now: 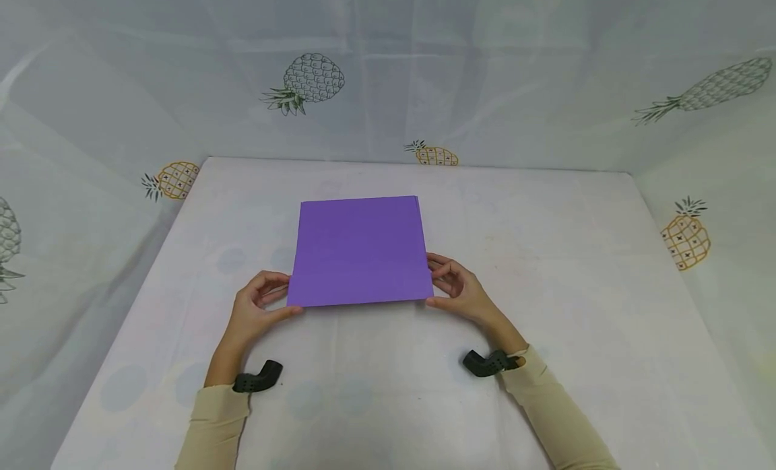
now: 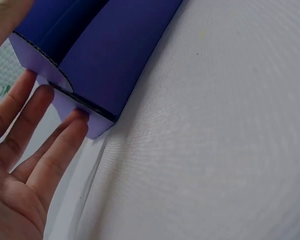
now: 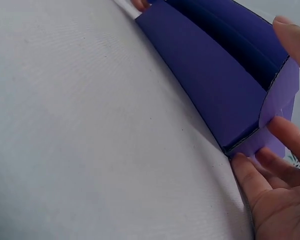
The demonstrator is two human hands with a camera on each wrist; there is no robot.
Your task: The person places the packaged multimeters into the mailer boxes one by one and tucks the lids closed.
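Note:
A purple cardboard box rests on the white table, its flat lid facing up. At its left front corner my left hand grips it, thumb at the lid's front edge and fingers on the side. My right hand holds the right front corner the same way. In the left wrist view, the left fingers touch the box's side wall and a rounded lid flap. The right wrist view shows a gap between the lid and front wall, with right fingers against the side. The box's inside is mostly hidden.
White cloth covers the table. Behind and beside it hangs a pale curtain printed with pineapples. A dark band with a curved piece sits on each wrist, below beige sleeves.

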